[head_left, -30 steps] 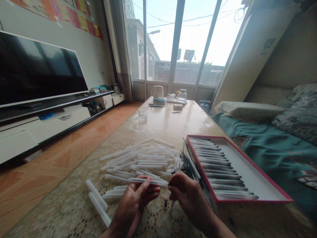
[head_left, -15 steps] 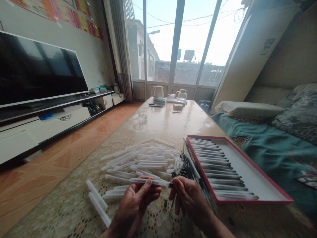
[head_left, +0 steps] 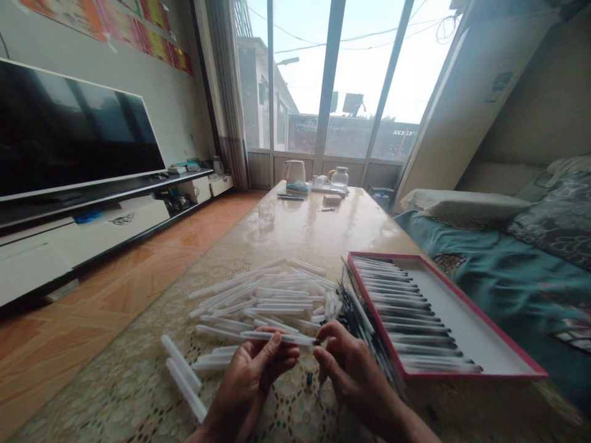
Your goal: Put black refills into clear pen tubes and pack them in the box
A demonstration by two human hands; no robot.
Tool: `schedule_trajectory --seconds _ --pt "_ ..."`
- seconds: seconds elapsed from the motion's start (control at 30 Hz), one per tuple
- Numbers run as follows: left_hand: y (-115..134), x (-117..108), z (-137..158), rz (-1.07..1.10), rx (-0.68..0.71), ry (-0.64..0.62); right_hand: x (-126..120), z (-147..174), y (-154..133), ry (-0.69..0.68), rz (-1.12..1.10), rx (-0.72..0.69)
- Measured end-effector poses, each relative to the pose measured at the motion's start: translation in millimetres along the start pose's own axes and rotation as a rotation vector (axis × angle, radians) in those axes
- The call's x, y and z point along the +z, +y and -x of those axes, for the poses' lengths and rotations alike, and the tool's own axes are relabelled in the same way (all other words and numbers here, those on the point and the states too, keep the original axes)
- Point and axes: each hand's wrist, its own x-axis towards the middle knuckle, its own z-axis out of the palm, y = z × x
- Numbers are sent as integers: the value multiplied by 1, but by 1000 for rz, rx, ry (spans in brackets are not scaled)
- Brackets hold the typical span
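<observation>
at the near end of a long table (head_left: 318, 237), we see a person's two bare hands meet at a slim white tube (head_left: 294, 339), held nearly level above the patterned surface. the left hand (head_left: 256, 368) pinches the tube between thumb and fingers, leaving its dark tip (head_left: 317, 342) pointing right. the right hand (head_left: 351, 366), fingers curled, has its forefinger and thumb about that tip; we cannot tell whether they press on it. below the right hand we make out a thin sliver, too blurred to name, and near it a small dark piece (head_left: 309, 378) on the table.

just beyond the hands we find a loose heap of white tubes (head_left: 277, 301), with two stray tubes (head_left: 185, 391) lying side by side to the left. small white pieces (head_left: 331, 304) cluster at the heap's right end, next to a bundle of thin dark rods (head_left: 357, 317). beside that, a red-rimmed tray (head_left: 466, 301) holds a row of dark-tipped sticks (head_left: 409, 307) along its left part.

farther up the table we spot a clear glass (head_left: 266, 213), a pale kettle (head_left: 294, 170) and a glass jug (head_left: 340, 178), before tall windows (head_left: 300, 80).
</observation>
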Motion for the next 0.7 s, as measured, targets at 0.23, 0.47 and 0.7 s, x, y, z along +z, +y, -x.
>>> schedule_trajectory --seconds 0.23,0.47,0.7 --pt "0 2 0 -22 -7 -12 3 -2 6 -9 21 -16" --pt "0 0 0 -10 -2 -7 2 -3 6 -30 17 -8" --pt "-2 -1 -2 -10 -5 -28 3 -3 10 -34 16 -17"
